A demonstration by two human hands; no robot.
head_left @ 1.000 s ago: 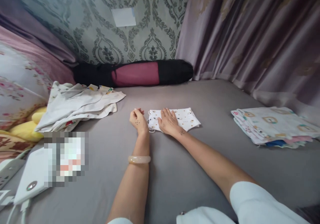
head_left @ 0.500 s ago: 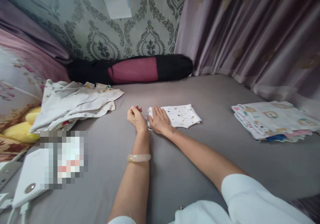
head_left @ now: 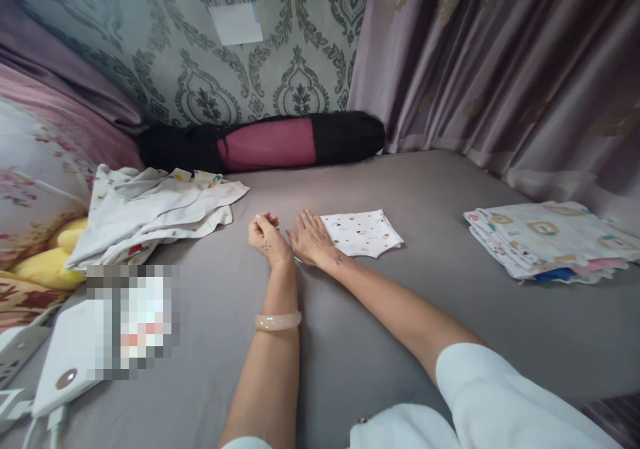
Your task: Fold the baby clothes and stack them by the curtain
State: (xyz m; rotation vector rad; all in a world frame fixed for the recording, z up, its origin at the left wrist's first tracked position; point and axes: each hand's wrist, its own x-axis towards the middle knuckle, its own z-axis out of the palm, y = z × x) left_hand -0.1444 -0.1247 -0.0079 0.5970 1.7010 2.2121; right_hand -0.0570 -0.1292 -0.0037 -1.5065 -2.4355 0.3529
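Note:
A small folded white cloth with tiny printed dots (head_left: 365, 232) lies on the grey bed sheet (head_left: 380, 329). My right hand (head_left: 311, 238) lies flat with fingers stretched out over the cloth's left end. My left hand (head_left: 264, 237) rests just left of it on the sheet, fingers curled into a loose fist, a pale bangle on that wrist. What the curled fingers hold, if anything, is hidden.
A heap of unfolded white printed cloths (head_left: 150, 209) lies at the left. A stack of folded printed cloths (head_left: 550, 239) sits at the right. A black and pink rolled bag (head_left: 265, 143) lies along the wall. A white device with cable (head_left: 60, 375) is at the near left.
My right hand has slid leftward along the small cloth, from its middle to its left end. The left hand has barely moved.

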